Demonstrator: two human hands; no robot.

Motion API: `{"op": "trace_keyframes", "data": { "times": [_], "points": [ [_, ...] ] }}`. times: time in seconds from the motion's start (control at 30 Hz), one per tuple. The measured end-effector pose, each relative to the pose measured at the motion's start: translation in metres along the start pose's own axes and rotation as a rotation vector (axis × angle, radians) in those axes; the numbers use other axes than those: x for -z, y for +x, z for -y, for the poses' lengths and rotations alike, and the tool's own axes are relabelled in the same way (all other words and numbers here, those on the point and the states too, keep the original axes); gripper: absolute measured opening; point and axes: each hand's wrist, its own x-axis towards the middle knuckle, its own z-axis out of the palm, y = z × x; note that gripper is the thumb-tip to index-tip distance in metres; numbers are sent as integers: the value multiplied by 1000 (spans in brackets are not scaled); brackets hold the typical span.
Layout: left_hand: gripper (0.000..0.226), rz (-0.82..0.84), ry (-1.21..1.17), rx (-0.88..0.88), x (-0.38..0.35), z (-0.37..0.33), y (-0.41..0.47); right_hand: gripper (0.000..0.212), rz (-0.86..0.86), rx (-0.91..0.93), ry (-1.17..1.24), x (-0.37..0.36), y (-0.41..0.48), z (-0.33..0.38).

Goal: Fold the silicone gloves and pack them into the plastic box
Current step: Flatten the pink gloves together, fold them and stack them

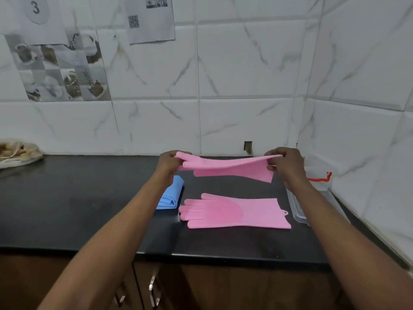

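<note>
A: While working down from the wide black stone countertop (89, 198), start with the long pink silicone glove held in the air (228, 166): stretched level above the worktop, touching nothing below. Why so?

B: Probably to pull it straight and match fingers to cuff before a first fold. Next, note the second pink silicone glove lying flat (234, 212) on the worktop, nearer the front edge, likely parked to wait its turn. Count two gloves, neither folded.

A: And the clear plastic box with the red clip (319, 186)?

B: Tucked into the right corner, partly hidden behind the right wrist, within easy reach for packing. Count one, with one clear flat lid (298, 209) set beside it, so seemingly open. Then one folded blue cloth (171, 195) at the left; cannot tell the material.

A: Hands?

B: Two: left hand (169, 163) pinching the raised glove's fingertip end, right hand (287, 166) gripping the cuff end, fingers curled round it.
</note>
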Motion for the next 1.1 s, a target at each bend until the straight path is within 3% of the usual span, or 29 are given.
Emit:
{"op": "trace_keyframes", "data": {
  "times": [0.1,0.2,0.3,0.37,0.53,0.73,0.87,1.0,1.1],
  "points": [
    [27,47,47,41,11,20,-15,24,22,-18,-82,7,-17,-30],
    [32,126,84,186,13,53,-37,18,145,-214,-192,12,-40,-72],
    [33,-4,101,252,8,74,-52,17,123,-371,-168,16,-50,-100],
    [17,-118,279,185,6,77,-54,19,78,-356,-124,15,-52,-105],
    [41,-153,654,127,-4,68,-59,42,8,-245,-327,8,-50,-92],
    [34,-92,654,210,-12,55,-53,34,147,-484,-307,0,-43,-81],
    [4,-103,665,110,-19,38,-49,30,114,-395,-300,-4,-32,-77],
    [18,-135,625,-45,-22,28,-40,23,56,-325,-295,-3,-26,-77],
    [10,-42,736,28,-25,36,-45,24,70,-399,-356,0,-35,-91]
  ]
}}
